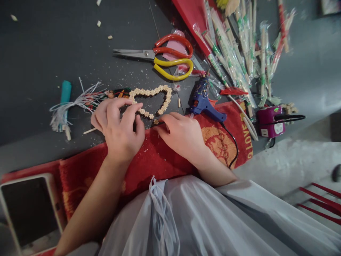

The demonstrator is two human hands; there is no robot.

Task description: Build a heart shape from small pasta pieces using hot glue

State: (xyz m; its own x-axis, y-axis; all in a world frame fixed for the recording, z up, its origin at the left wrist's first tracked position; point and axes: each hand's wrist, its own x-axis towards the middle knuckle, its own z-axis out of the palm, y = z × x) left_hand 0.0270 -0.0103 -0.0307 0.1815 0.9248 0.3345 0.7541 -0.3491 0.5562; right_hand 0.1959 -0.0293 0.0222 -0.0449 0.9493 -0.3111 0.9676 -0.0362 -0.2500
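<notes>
A heart-shaped outline of small pale wooden pieces (167,91) lies on the dark table, with a gap along its near edge. My left hand (121,126) rests at its left side, fingers bent and apart, the fingertips close to or touching the outline. My right hand (183,137) is closed in a pinch just below the gap. At its fingertips is a small flower-like wooden cluster (156,122), apart from the heart. A short wooden stick piece (179,103) lies to the heart's right.
Scissors (147,54) lie beyond the heart. A blue glue gun (204,101) rests right of my right hand, near a purple power adapter (270,121). Wrapped chopsticks (229,46) spread at the back right. White strings (80,97) lie left; a red towel (162,156) covers the near edge.
</notes>
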